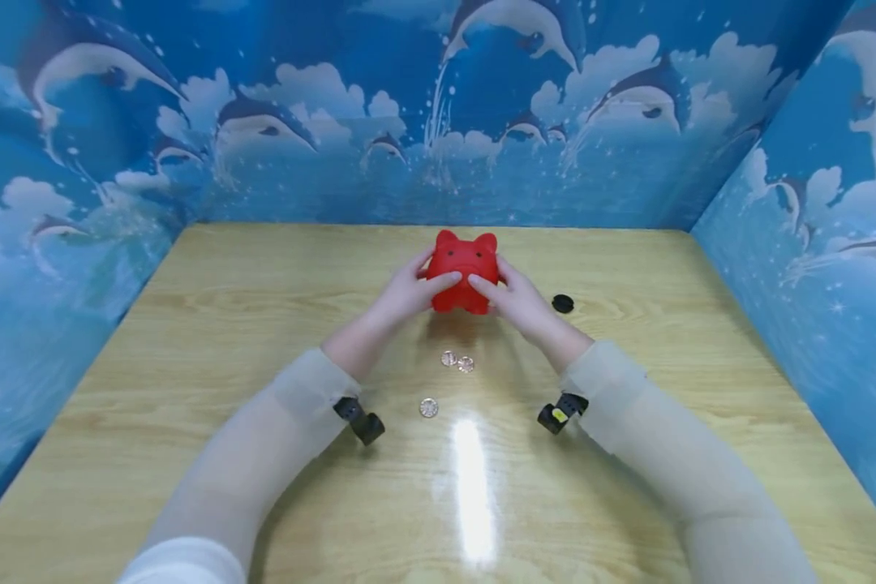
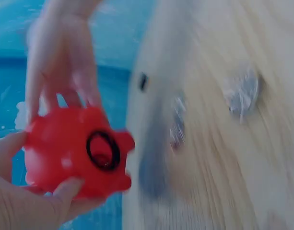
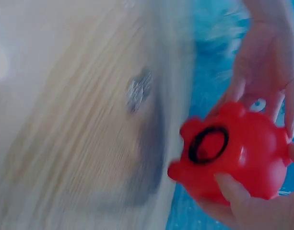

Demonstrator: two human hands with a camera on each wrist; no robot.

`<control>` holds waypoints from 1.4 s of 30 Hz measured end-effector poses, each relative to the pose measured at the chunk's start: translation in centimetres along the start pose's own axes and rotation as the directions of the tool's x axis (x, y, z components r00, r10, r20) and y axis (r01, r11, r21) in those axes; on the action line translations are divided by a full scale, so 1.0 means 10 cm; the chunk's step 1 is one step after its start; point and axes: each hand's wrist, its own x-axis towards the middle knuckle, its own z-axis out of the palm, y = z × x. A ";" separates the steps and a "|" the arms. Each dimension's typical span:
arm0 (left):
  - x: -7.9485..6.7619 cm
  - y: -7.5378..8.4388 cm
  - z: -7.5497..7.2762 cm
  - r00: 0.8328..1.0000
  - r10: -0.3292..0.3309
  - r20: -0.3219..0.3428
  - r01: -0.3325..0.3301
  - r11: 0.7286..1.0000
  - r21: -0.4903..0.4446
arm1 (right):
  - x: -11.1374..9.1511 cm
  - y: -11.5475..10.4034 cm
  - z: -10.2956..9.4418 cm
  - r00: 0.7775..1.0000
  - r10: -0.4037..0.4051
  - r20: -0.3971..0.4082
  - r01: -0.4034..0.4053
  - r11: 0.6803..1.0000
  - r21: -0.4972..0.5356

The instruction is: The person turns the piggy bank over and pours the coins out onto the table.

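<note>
A red piggy bank (image 1: 463, 258) is held between both hands, its ears up and its eyes facing me. My left hand (image 1: 411, 290) grips one side, thumb across the front and fingers round behind. On the opposite side my right hand (image 1: 518, 302) grips it in a mirrored way, the two thumb tips near each other. Both wrist views show the piggy bank (image 2: 65, 151) from lower down, with a black ring (image 3: 208, 144) near two of its stubby feet. Below it in the head view, a shadow falls on the wooden table (image 1: 299, 268).
Two coins (image 1: 457, 362) lie side by side on the table in front of the piggy bank, and another coin (image 1: 428, 408) is closer to me. Right of my right hand lies a small black oval piece (image 1: 563, 303). Dolphin-printed blue walls (image 1: 445, 186) border the table.
</note>
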 end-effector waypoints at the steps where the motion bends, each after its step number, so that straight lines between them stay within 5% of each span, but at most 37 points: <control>1: 0.02 -0.02 0.00 0.999 -0.053 0.015 0.053 0.999 0.000 | 0.01 0.02 0.00 0.999 0.038 0.019 -0.038 0.999 -0.006; 10: 0.02 -0.04 -0.01 0.995 -0.089 0.041 0.091 0.995 -0.033 | 0.01 0.02 -0.02 0.997 0.064 0.048 -0.061 0.996 -0.072; 13: -0.05 0.05 -0.01 0.996 0.092 0.022 -0.091 0.995 -0.033 | -0.05 -0.06 -0.03 0.998 -0.062 -0.021 0.060 0.995 -0.079; 14: -0.08 0.08 -0.01 0.981 0.195 0.008 -0.195 0.980 -0.033 | -0.08 -0.09 -0.04 0.989 -0.141 -0.052 0.138 0.988 -0.066; 16: -0.12 0.11 0.00 0.920 0.391 -0.023 -0.392 0.920 -0.018 | -0.13 -0.14 -0.05 0.949 -0.291 -0.120 0.284 0.956 -0.072; 17: -0.13 0.12 0.01 0.889 0.457 -0.036 -0.458 0.889 -0.014 | -0.13 -0.15 -0.04 0.929 -0.343 -0.138 0.338 0.939 -0.061; 18: -0.13 0.12 0.02 0.874 0.483 -0.046 -0.484 0.875 -0.001 | -0.14 -0.15 -0.04 0.924 -0.356 -0.141 0.353 0.935 -0.046; 20: -0.12 0.08 0.02 0.911 0.409 -0.048 -0.409 0.912 0.017 | -0.11 -0.11 -0.03 0.955 -0.275 -0.114 0.277 0.961 0.001; 23: -0.05 0.00 0.03 0.987 0.159 -0.013 -0.158 0.986 0.050 | -0.05 -0.01 -0.01 0.997 -0.059 -0.057 0.060 0.998 0.021; 25: 0.00 -0.04 0.03 1.000 0.028 0.012 -0.029 0.997 0.066 | -0.02 0.06 -0.01 0.999 0.030 -0.035 -0.029 1.000 0.008; 27: 0.03 -0.06 0.03 1.000 -0.008 0.030 0.006 0.998 0.062 | -0.02 0.08 -0.01 0.999 0.043 -0.033 -0.043 0.999 -0.010; 35: 0.04 -0.09 0.03 0.996 -0.056 0.075 0.053 0.998 0.038 | -0.02 0.03 -0.01 0.998 0.068 0.020 -0.067 0.997 -0.040; 38: -0.01 -0.04 0.02 0.997 0.067 0.047 -0.067 0.998 0.000 | -0.06 -0.04 -0.01 0.999 -0.022 -0.043 0.020 0.998 -0.061; 40: -0.04 -0.01 0.01 0.980 0.201 -0.005 -0.201 0.978 -0.054 | -0.08 -0.09 0.00 0.988 -0.107 -0.108 0.102 0.994 -0.048; 42: -0.06 0.01 0.00 0.963 0.267 -0.037 -0.270 0.959 -0.089 | -0.10 -0.13 0.01 0.978 -0.145 -0.150 0.143 0.989 -0.024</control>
